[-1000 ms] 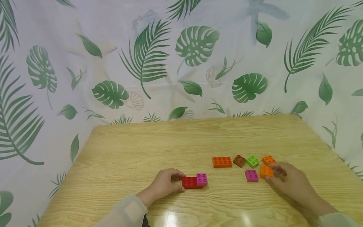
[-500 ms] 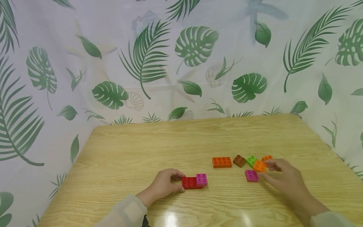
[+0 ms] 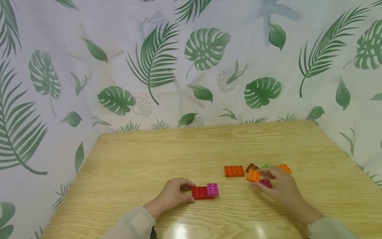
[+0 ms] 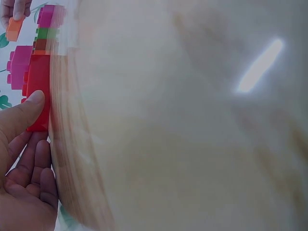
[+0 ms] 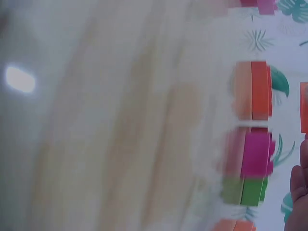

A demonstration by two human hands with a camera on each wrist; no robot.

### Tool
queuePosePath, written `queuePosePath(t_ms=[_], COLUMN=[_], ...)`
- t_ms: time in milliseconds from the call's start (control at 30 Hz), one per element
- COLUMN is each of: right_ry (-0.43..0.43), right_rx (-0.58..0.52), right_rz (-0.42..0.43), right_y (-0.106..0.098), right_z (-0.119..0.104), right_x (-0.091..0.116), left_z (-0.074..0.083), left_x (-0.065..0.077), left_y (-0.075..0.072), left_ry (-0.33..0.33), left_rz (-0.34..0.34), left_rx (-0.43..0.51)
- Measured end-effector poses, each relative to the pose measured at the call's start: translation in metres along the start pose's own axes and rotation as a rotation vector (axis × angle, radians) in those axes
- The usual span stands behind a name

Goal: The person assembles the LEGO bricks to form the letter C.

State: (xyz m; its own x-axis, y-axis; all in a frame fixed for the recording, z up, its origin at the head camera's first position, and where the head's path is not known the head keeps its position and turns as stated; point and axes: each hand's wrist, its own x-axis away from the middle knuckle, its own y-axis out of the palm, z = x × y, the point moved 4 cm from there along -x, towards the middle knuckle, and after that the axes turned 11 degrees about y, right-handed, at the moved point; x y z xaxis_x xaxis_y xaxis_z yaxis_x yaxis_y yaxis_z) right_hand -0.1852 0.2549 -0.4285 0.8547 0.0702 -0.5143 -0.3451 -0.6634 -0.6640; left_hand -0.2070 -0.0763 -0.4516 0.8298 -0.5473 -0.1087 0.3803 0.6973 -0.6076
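My left hand [image 3: 173, 194] grips the left end of a red toy building brick [image 3: 199, 193] lying on the wooden table, thumb in front and fingers behind. On that brick's right end sits a smaller pink brick [image 3: 213, 188]. In the left wrist view the thumb presses the red side [image 4: 41, 77] of the brick. Between thumb and fingertips, my right hand [image 3: 280, 186] pinches a small light-orange brick [image 3: 253, 176], held above the table. It overlaps the brown brick [image 3: 251, 167] in the head view. The right wrist view catches only an edge of the held orange brick [image 5: 304, 108].
A long dark-orange brick [image 3: 234, 171] lies behind and between the hands. Partly hidden by the right hand are a magenta brick [image 3: 265, 183] and a green brick [image 3: 265, 165]. Another orange brick [image 3: 285, 168] lies behind that hand. A leaf-print cloth [image 3: 167, 109] hangs behind the table.
My right hand has carried the light-orange brick leftward, from the right of the magenta brick to in front of the brown one. The left hand and its brick have stayed in place.
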Motion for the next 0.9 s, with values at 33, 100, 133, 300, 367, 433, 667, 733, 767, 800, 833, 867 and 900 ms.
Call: queuePosePath(t_ms=[33,100,133,300,367,433,667,733,767,800,833,867,900], right_ry=[-0.002,0.004,-0.002,-0.028,-0.042,-0.053,-0.043,-0.032,-0.027,-0.026,-0.026,-0.022,-0.022], right_rx=[-0.013,-0.037,-0.045,-0.084,-0.098,-0.115,-0.156,-0.174,-0.178,-0.184,-0.185,-0.184,-0.185], right_rz=[-0.005,-0.019,-0.02,-0.027,-0.032,-0.039,-0.079,-0.102,-0.113,-0.123,-0.132,-0.139,-0.146], right_y=[0.003,0.009,0.011,0.025,0.03,0.035,0.053,0.057,0.059,0.061,0.063,0.065,0.067], right_z=[-0.002,-0.005,-0.007,-0.019,-0.026,-0.031,-0.048,-0.051,-0.053,-0.055,-0.057,-0.059,-0.061], right_x=[-0.001,-0.003,-0.004,-0.008,-0.01,-0.012,-0.014,-0.015,-0.015,-0.015,-0.016,-0.016,-0.016], left_z=[0.0,-0.002,-0.002,-0.002,-0.002,-0.003,-0.004,-0.004,-0.004,-0.003,-0.003,-0.003,-0.003], left_x=[0.0,-0.001,-0.001,-0.001,-0.001,0.0,-0.001,-0.001,-0.001,-0.001,-0.001,-0.001,-0.001], left_y=[0.0,0.0,0.0,0.0,0.0,0.0,0.0,0.0,0.0,0.0,0.0,0.0,0.0], left_ry=[0.001,0.0,-0.001,0.001,0.003,0.003,-0.005,-0.004,-0.003,-0.003,-0.002,-0.002,-0.003], left_rz=[0.0,0.001,0.002,0.004,0.003,0.004,-0.002,-0.002,-0.002,-0.001,-0.001,0.0,0.0], left_rx=[-0.001,-0.004,-0.003,0.004,0.004,0.001,-0.001,-0.001,-0.003,-0.004,-0.006,-0.007,-0.007])
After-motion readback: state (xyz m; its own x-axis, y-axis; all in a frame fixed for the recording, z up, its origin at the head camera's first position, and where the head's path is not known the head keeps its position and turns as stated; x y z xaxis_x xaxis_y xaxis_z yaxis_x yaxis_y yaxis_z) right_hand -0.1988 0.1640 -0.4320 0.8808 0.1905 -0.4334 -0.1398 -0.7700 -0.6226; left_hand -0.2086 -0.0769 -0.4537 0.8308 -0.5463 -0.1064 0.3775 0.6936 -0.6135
